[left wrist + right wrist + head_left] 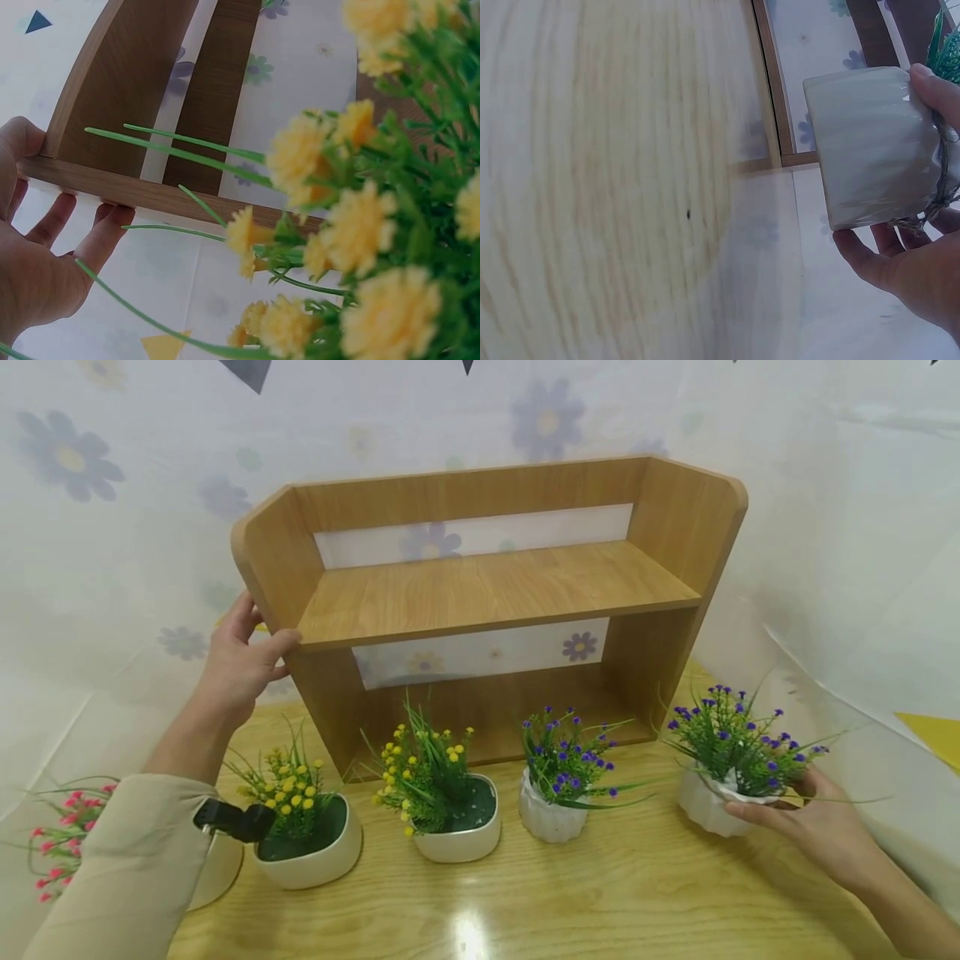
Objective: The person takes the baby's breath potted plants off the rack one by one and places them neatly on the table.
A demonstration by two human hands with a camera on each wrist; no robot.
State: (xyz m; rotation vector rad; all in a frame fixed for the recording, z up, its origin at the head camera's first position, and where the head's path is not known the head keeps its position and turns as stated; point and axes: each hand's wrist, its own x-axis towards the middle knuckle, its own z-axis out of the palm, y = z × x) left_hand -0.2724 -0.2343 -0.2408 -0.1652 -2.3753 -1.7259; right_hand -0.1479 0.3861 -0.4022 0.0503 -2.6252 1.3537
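Observation:
My left hand grips the left side panel of a two-tier wooden shelf, thumb at the front edge and fingers behind. The left wrist view shows these fingers against the panel, partly screened by yellow flowers. On the right, my right hand holds a white ribbed pot of purple flowers, thumb across its near side. In the right wrist view, twine circles the white pot near its rim, and its base looks lifted off the tabletop. A similar purple-flowered pot stands before the shelf.
Two cream pots with yellow flowers, one at left and one nearer the middle, stand on the wooden table. Pink flowers are partly behind my left sleeve. Flower-printed cloth hangs behind the shelf.

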